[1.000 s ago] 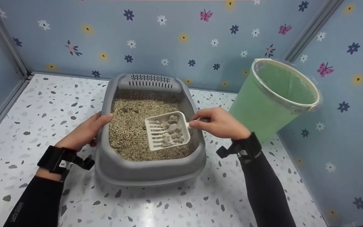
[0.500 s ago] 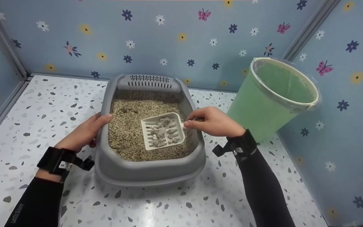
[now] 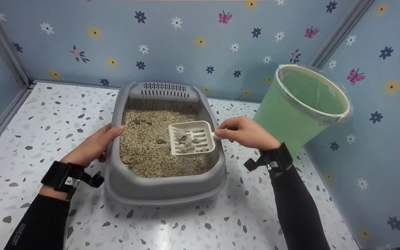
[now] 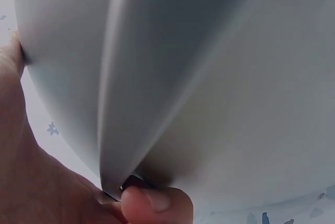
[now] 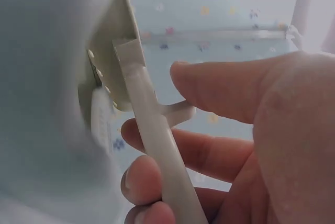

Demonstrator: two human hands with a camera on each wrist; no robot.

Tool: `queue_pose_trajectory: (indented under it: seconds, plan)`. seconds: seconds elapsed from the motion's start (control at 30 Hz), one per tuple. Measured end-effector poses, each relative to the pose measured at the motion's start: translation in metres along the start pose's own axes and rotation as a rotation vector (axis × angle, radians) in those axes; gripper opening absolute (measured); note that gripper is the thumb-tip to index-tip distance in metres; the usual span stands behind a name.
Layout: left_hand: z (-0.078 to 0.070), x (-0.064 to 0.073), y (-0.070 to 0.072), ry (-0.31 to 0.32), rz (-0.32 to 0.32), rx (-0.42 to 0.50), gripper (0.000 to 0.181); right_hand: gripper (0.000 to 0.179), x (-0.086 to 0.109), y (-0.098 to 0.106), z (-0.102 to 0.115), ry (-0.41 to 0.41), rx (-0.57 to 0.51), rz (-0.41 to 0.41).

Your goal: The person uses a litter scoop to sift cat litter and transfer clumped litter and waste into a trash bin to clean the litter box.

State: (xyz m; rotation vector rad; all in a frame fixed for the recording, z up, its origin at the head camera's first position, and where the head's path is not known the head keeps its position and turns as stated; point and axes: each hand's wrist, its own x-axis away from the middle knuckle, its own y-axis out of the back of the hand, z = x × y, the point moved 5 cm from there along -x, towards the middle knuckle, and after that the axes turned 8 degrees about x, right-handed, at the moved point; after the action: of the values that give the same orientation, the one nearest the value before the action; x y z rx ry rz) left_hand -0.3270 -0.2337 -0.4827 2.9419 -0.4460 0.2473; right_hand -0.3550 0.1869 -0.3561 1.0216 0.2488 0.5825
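A grey litter box [image 3: 165, 189] filled with tan litter [image 3: 141, 149] stands on the speckled surface. My left hand [image 3: 94, 144] grips its left rim, thumb on top; in the left wrist view a fingertip [image 4: 157, 203] curls under the rim's edge. My right hand [image 3: 247, 133] holds a white slotted litter scoop [image 3: 205, 133] by its handle, above the right half of the box. Greyish clumps [image 3: 186, 140] lie in the scoop, mostly toward its left side. In the right wrist view, fingers [image 5: 144, 179] wrap the handle [image 5: 165, 161] and the thumb is at a small spur.
A green bin [image 3: 290, 114] with a pale rim and a clear liner stands at the back right, leaning in this view. Flower-patterned panels [image 3: 172, 41] close off the back and sides. Small dark clumps [image 3: 160, 141] lie on the litter.
The scoop first shifts left, then back right and slightly up; the clumps slide toward its left side and more slots show. My left hand stays on the rim.
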Motion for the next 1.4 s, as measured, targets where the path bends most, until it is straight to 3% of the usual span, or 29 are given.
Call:
queue_pose_trajectory:
  seconds: [0.1,0.3,0.7,0.87,1.1,1.4]
  plan:
    - [-0.001,0.001,0.0,0.008,-0.006,-0.004,0.083,0.023,0.008,0.007,-0.008,-0.03,0.0,-0.025]
    - [-0.001,0.001,-0.001,0.012,-0.007,0.013,0.085,0.029,0.007,0.004,-0.003,0.011,-0.034,-0.031]
    - [-0.001,0.0,-0.002,-0.002,-0.007,0.022,0.081,0.024,0.011,0.015,-0.006,0.026,-0.201,-0.07]
    - [0.0,0.0,-0.002,-0.017,0.001,0.028,0.078,0.02,0.016,0.033,-0.004,0.015,-0.242,-0.094]
    - [0.0,0.001,0.0,0.001,-0.004,0.026,0.083,0.026,0.029,0.067,-0.011,-0.074,-0.293,-0.146]
    - [-0.001,0.0,-0.001,-0.003,-0.005,0.024,0.081,0.03,0.055,0.118,-0.031,-0.204,-0.296,-0.291]
